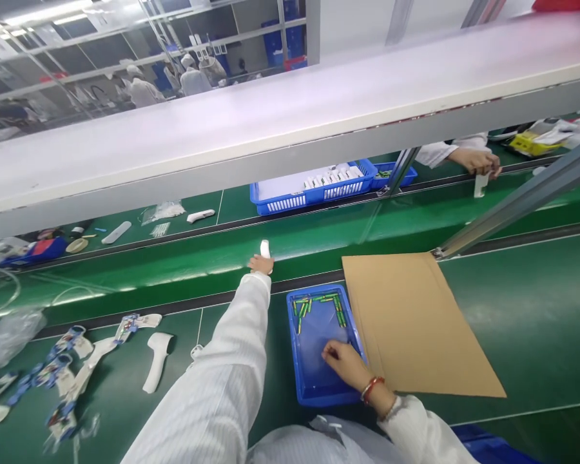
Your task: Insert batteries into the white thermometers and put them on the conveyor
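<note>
My left hand [261, 264] is stretched out over the green conveyor belt [309, 245], with its fingers around a white handheld thermometer [265, 247]. Only the thermometer's far end shows beyond the fingers. My right hand [348, 366] is above the near part of a blue tray [292, 351], its fingers curled together. Whether anything small is between those fingertips cannot be made out. Green batteries [339, 310] lie along the tray's far side, apart from the right hand. Another white thermometer [157, 361] rests on the green table to the left.
Circuit boards with white shells [67, 374] lie at the left. Cardboard [410, 322] lies right of the tray. A metal post [512, 200] and overhead shelf [290, 122] cross the view. Beyond the belt are a blue basket [290, 203] and a co-worker's hands [478, 161].
</note>
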Available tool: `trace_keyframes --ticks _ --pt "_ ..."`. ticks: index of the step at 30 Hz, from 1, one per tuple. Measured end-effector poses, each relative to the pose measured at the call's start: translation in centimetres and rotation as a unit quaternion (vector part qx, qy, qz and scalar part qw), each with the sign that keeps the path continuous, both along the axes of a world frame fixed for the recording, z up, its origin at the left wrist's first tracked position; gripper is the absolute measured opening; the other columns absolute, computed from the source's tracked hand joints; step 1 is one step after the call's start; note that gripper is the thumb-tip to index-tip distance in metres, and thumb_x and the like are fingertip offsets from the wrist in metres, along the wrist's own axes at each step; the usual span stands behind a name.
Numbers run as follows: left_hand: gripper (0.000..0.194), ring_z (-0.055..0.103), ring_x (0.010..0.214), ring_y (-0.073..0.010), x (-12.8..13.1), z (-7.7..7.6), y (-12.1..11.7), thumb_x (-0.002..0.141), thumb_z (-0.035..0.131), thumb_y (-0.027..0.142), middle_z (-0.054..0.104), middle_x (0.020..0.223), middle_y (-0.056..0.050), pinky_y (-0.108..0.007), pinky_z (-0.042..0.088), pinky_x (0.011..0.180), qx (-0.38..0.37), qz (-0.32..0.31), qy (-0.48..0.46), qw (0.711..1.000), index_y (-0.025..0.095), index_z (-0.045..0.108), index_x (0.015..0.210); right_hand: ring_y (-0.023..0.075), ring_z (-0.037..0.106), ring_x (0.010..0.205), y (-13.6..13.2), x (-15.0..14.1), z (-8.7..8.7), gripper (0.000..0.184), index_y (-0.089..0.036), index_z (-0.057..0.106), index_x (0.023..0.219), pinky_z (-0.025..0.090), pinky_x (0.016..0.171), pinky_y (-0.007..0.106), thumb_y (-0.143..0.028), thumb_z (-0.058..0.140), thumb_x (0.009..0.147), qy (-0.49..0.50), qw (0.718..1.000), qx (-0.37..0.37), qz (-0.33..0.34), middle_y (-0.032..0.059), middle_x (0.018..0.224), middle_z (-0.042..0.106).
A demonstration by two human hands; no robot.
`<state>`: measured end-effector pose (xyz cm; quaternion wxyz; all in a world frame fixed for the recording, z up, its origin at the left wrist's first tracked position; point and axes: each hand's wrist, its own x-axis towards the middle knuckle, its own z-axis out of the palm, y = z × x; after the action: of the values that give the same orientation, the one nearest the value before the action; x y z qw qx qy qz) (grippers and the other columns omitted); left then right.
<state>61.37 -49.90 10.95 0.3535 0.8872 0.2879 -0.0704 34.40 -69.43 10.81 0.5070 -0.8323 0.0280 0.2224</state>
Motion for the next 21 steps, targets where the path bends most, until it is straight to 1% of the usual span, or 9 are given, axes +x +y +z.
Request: trace_keyframes --ticks 2,3,6,9,11,13,15,18,21 --pt "0.057 0.028 0.128 -0.0320 -0.4 -0.8 -0.1 0.082 0.055 0.035 0.030 0.140 -0.014 -0.055 0.023 0.103 0.048 -0.010 0.008 0.999 0.015 0.037 0.132 0.0174 0.061 0.071 0.4 -0.3 0.0 0.013 -0.018 0.061 0.072 0.044 0.066 0.027 -0.019 0.049 0.077 -0.002 0.999 -0.039 0.034 0.0035 0.072 0.066" --pt "0.063 0.026 0.129 -0.0334 -0.7 -1.2 -0.1 0.081 0.056 0.037 0.029 0.141 -0.016 -0.054 0.023 0.103 0.064 -0.022 0.010 0.998 0.014 0.034 0.134 0.0171 0.062 0.074 0.5 -0.3 0.0 0.014 -0.018 0.062 0.074 0.045 0.067 0.026 -0.017 0.048 0.078 -0.009 0.997 -0.062 0.052 0.0038 0.075 0.067" --pt "0.074 0.030 0.126 -0.0370 -1.7 -1.7 0.8 0.079 0.052 0.050 0.032 0.138 -0.023 -0.049 0.029 0.099 0.088 -0.061 0.020 0.994 0.008 0.032 0.136 0.0173 0.063 0.082 0.7 -0.1 0.0 0.018 -0.017 0.064 0.082 0.046 0.073 0.025 -0.014 0.047 0.078 -0.037 0.988 -0.120 0.085 0.0064 0.085 0.068" --pt "0.067 0.038 0.121 -0.0356 -5.0 -1.5 3.3 0.082 0.043 0.053 0.038 0.134 -0.022 -0.043 0.035 0.094 0.103 -0.088 0.029 0.990 0.009 0.039 0.133 0.0201 0.061 0.094 0.9 0.9 -0.1 0.024 -0.013 0.064 0.096 0.044 0.085 0.028 -0.014 0.047 0.080 -0.055 0.981 -0.156 0.104 0.0113 0.099 0.066" --pt "0.057 0.038 0.121 -0.0336 -9.2 -1.1 5.9 0.083 0.044 0.047 0.040 0.133 -0.018 -0.042 0.034 0.095 0.124 -0.096 0.026 0.987 0.015 0.046 0.129 0.0217 0.056 0.105 1.2 2.0 -0.2 0.033 -0.011 0.061 0.110 0.040 0.093 0.030 -0.012 0.044 0.081 -0.075 0.973 -0.178 0.127 0.0132 0.112 0.062" --pt "0.049 0.036 0.122 -0.0333 -14.6 -0.6 9.0 0.082 0.047 0.040 0.040 0.134 -0.014 -0.044 0.030 0.098 0.154 -0.088 0.021 0.984 0.019 0.048 0.126 0.0218 0.050 0.114 1.6 3.3 -0.3 0.043 -0.013 0.053 0.123 0.035 0.099 0.031 -0.008 0.038 0.083 -0.100 0.963 -0.199 0.154 0.0119 0.127 0.054" --pt "0.046 0.033 0.124 -0.0330 -20.4 -0.3 12.2 0.082 0.046 0.035 0.040 0.133 -0.014 -0.045 0.026 0.101 0.185 -0.063 0.018 0.981 0.017 0.049 0.125 0.0211 0.046 0.117 2.2 4.6 -0.5 0.050 -0.016 0.046 0.130 0.034 0.100 0.033 -0.004 0.032 0.084 -0.121 0.950 -0.218 0.186 0.0085 0.136 0.046" --pt "0.046 0.034 0.121 -0.0360 -27.8 -0.5 15.9 0.083 0.044 0.035 0.039 0.131 -0.018 -0.049 0.028 0.099 0.221 0.011 0.010 0.975 0.014 0.049 0.123 0.0218 0.048 0.112 3.4 5.9 -0.8 0.046 -0.019 0.053 0.123 0.037 0.095 0.034 -0.004 0.031 0.085 -0.140 0.930 -0.240 0.239 0.0079 0.128 0.053" --pt "0.048 0.038 0.120 -0.0342 -31.8 -1.3 17.4 0.082 0.047 0.036 0.043 0.126 -0.021 -0.045 0.031 0.097 0.200 0.045 0.013 0.979 0.010 0.049 0.121 0.0234 0.049 0.109 4.5 6.2 -1.2 0.037 -0.017 0.061 0.109 0.039 0.089 0.034 -0.008 0.032 0.088 -0.154 0.912 -0.264 0.274 0.0119 0.117 0.057"
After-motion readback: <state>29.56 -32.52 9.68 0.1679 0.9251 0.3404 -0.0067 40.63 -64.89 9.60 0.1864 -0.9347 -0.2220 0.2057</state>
